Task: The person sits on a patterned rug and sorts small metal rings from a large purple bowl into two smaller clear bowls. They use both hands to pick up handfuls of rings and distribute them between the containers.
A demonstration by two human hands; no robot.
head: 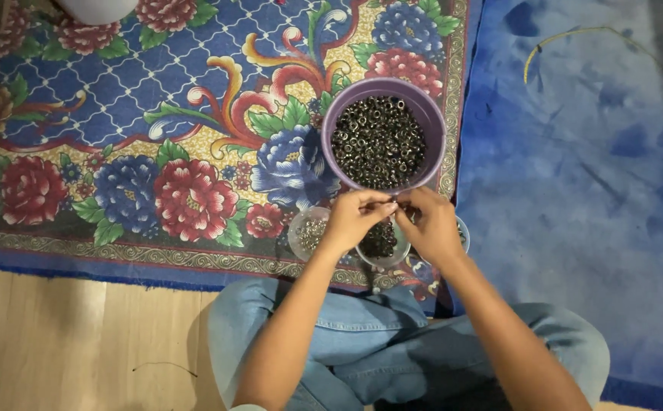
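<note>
**Small metal piece pinched between both hands above the cups**

The item in hand is a small dark metal piece, too small to make out its shape, long axis or heading. It sits where the fingertips of the two hands meet, just in front of the near rim of the purple bowl [432, 122] and above the middle clear cup [381, 255].

Left hand [353, 219]: fingers curled closed, thumb and forefinger tips pressed together toward the right hand. Right hand [432, 226]: fingers likewise bent inward, tips meeting those of the left. Whether one hand or both actually grips the piece cannot be told.

Surroundings: the purple bowl is filled with dark metal rings [379, 141] and stands on a floral mat [156, 137]. Three clear cups lie beneath the hands; the left cup [306, 233] holds lighter metal bits, the middle one dark rings, and the right cup [462, 232] is mostly hidden by the right hand. Blue cloth [583, 190] lies to the right, wooden floor [80, 335] lower left. The person's jeans-clad legs [377, 342] are crossed below.
</note>
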